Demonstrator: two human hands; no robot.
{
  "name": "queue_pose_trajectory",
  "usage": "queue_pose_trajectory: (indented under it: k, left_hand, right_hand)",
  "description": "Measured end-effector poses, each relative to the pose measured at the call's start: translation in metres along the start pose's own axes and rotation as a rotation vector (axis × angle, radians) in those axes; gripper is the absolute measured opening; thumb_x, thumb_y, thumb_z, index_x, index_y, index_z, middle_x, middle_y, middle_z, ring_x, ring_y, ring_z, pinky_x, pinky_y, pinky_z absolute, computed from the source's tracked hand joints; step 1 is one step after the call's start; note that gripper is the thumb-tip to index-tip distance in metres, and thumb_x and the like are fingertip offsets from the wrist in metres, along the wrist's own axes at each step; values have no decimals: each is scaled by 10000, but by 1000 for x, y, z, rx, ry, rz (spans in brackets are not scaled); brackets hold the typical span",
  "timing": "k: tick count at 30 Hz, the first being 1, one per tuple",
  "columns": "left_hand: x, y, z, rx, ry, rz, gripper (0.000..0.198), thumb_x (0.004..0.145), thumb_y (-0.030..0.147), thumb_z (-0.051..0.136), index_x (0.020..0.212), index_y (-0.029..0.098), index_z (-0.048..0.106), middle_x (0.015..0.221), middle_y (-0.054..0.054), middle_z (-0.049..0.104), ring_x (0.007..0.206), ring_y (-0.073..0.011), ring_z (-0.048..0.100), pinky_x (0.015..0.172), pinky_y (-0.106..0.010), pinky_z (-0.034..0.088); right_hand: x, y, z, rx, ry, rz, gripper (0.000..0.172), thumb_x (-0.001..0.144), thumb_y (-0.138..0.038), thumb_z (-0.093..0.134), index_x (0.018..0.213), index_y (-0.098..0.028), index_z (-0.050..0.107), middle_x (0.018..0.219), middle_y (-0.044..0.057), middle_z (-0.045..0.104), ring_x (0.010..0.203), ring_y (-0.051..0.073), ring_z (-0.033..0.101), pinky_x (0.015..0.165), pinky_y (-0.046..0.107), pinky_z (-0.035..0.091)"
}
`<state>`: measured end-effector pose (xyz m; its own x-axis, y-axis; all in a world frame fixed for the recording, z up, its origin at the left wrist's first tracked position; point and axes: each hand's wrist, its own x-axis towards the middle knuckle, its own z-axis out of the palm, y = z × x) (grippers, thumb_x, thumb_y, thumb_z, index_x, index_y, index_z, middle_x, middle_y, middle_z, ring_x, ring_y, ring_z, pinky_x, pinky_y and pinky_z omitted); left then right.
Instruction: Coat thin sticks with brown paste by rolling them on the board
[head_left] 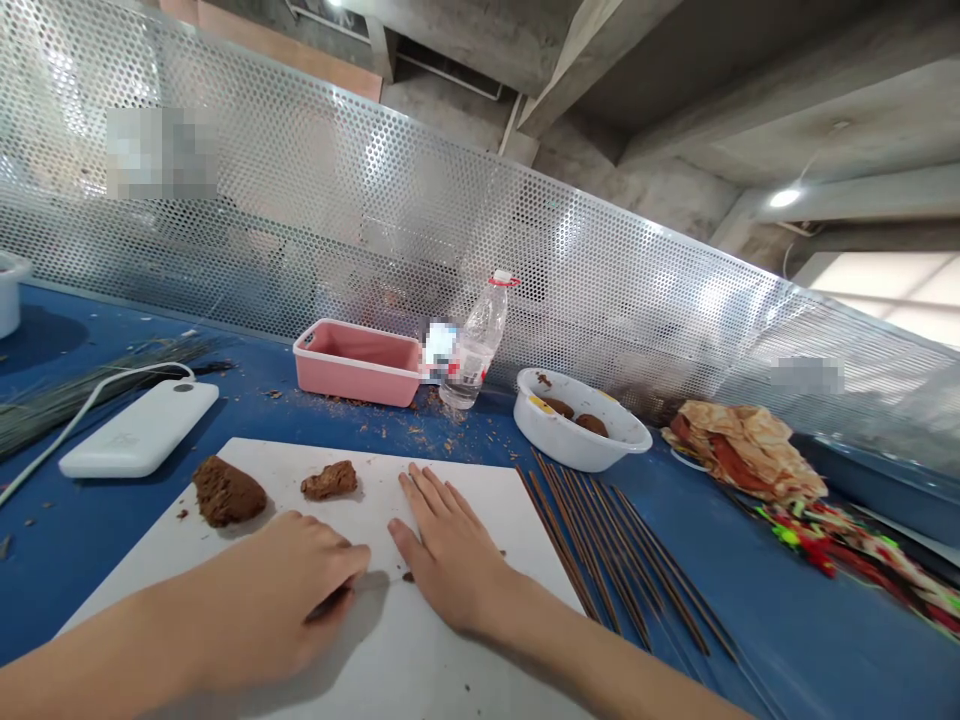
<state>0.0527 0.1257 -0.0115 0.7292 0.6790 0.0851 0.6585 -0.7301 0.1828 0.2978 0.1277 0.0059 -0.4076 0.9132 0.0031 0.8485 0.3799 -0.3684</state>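
My left hand (281,595) rests curled on a white board (390,660), and a small dark tool (327,604) shows beneath its fingers. My right hand (446,555) lies flat on the same board with its fingers spread, holding nothing. Beyond the hands sit two lumps of brown clay-like material, a larger one (228,491) and a smaller one (330,480). Several thin brown sticks (615,550) lie side by side on the blue table (780,640), just right of my right hand.
Along the back of the table stand a pink tray (356,362), a plastic bottle (476,345) and a white bowl (577,420) holding brown lumps. A white power bank (139,428) and a bundle of grey-green fibres (67,400) lie left. A perforated metal panel (375,190) stands behind.
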Motion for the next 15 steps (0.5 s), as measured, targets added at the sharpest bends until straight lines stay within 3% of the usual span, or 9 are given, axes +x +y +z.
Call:
queue_pose_trajectory:
  k: [9,12,15]
  left_hand:
    - [4,-5,-14,156,-23,-37,198,990,237,480,885,282,641,808,-29,755,717,-297,724,639,-415,320]
    - [4,-7,-20,154,-28,-52,215,996,222,469,873,275,638,806,-25,757,733,-292,734,650,-408,335]
    - [3,-7,-23,117,-31,-35,191,980,246,512,831,274,628,776,-11,754,733,-277,737,674,-401,361]
  right_hand:
    - [73,10,-1,-11,65,50,685,1153,-523,300,1701,-114,353,1790,153,221,1679,282,177,1366,527,185]
    - [77,9,0,-23,95,40,675,1157,-509,280,1690,-106,378,1787,148,238,1676,282,194,1366,522,188]
    - [60,5,2,-3,72,13,695,1155,-527,267,1694,-102,371,1787,135,241,1676,285,191,1373,514,174]
